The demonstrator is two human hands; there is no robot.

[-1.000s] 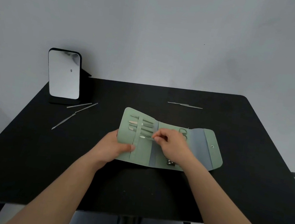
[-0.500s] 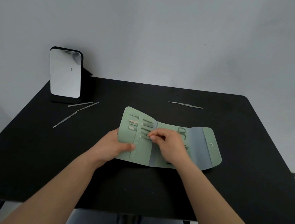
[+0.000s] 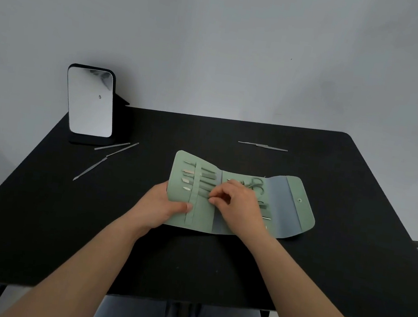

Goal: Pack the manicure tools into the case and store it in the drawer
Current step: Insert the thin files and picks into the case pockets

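A green manicure case (image 3: pixel 290 210) lies open and flat in the middle of the black table (image 3: pixel 60 218). Several metal tools sit under its left strap, and small scissors (image 3: pixel 256 184) sit in the middle panel. My left hand (image 3: pixel 162 205) holds down the case's left edge, thumb on the strap. My right hand (image 3: pixel 239 205) pinches the end of a thin tool (image 3: pixel 204 192) lying under the strap. Three loose tools (image 3: pixel 111 156) lie at the left, and two more tools (image 3: pixel 263 146) lie at the back.
A small standing mirror (image 3: pixel 89 101) is at the table's back left corner, right behind the loose tools. A grey wall runs behind the table. My legs show under the near table edge.
My right hand has shifted slightly left, pushing the thin tool further under the strap. The left hand has stayed on the case's edge.
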